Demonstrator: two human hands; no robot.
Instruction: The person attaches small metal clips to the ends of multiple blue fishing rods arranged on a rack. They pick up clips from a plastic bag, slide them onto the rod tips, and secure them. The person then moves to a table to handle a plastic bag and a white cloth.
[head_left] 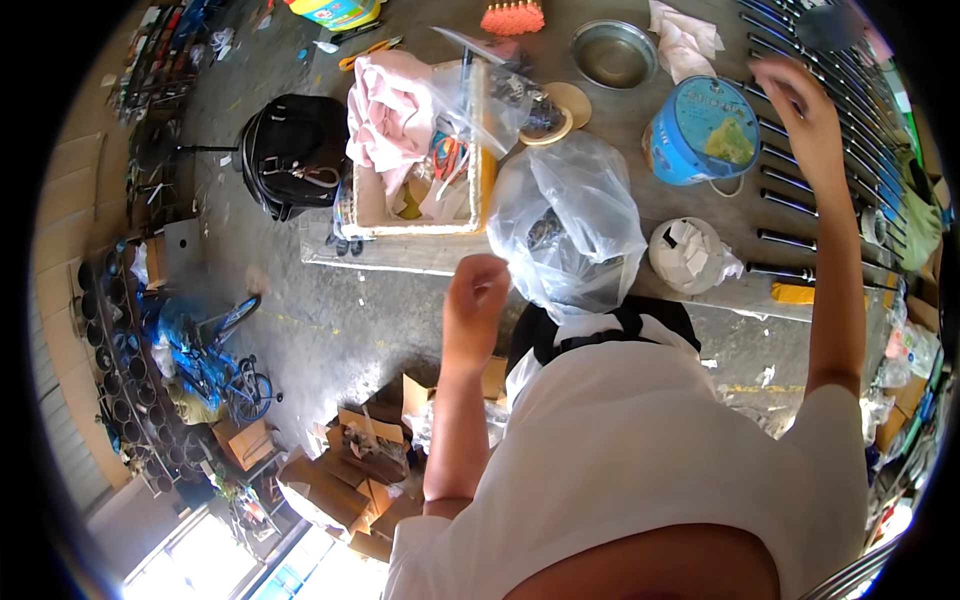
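My left hand [476, 300] is raised beside a clear plastic bag [570, 220], its fingers curled in. What it may hold is hidden. The bag bulges at the bench's front edge, with small dark pieces inside. My right hand [808, 115] reaches farther out, fingers bent, over a row of thin metal rods with thick black ends [785, 193]. Whether anything small is between those fingers cannot be seen. Just left of it stands a blue bucket [672, 140] with a printed lid. A round white container with paper scraps [687, 255] sits nearer to me.
A basket [410, 232] with pink cloth [392, 110] and scissors [447, 157] stands left on the bench. Behind are a metal bowl [613, 55] and an orange brush-like block [512, 17]. A black bag [290, 155] is farther left. Cardboard boxes [340, 490] lie below.
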